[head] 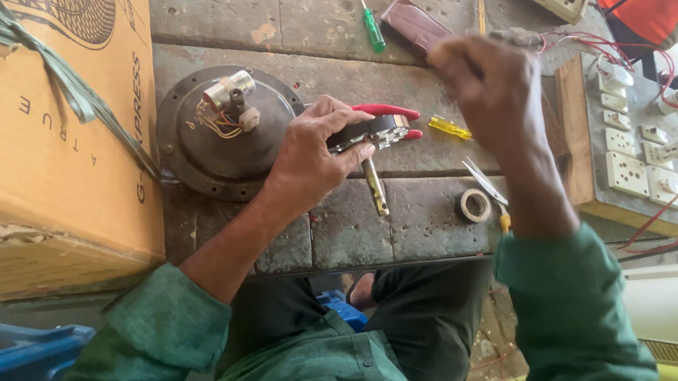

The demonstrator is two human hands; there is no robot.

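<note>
Gripping a dark part (371, 132) with brass shaft, left hand (311, 156) lies on red pliers (388, 114); right hand (491, 89), just right, closed; grasp unclear.

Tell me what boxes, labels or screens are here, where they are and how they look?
Cardboard box: far left on the bench, big, tan, torn edges, dark print and a round line drawing, green strap over the top.
Switchboard: right side beside the right hand, grey panel on a wooden base, white sockets and switches, red wires.
No screens or signs show.
</note>
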